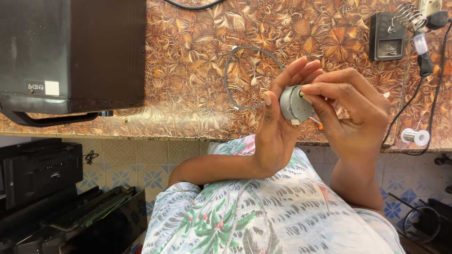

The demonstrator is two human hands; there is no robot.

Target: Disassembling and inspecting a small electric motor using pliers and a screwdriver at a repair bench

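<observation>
A small grey cylindrical motor (293, 104) is held up in front of me over the table edge. My left hand (278, 127) grips it from the left, thumb and fingers around its body. My right hand (351, 110) pinches it from the right, with the forefinger on its flat face near the small shaft. An orange tip (319, 125) of something thin shows just below the motor, between my hands. A thin grey wire loop (245, 75) lies on the patterned brown tabletop (188, 70) behind my left hand.
A black box-shaped device (70, 51) fills the table's left part. At the right stand a soldering-iron holder with a coil (393, 33), black cables (426, 66) and a solder spool (415, 137). Black equipment (42, 188) sits on the tiled floor at the lower left.
</observation>
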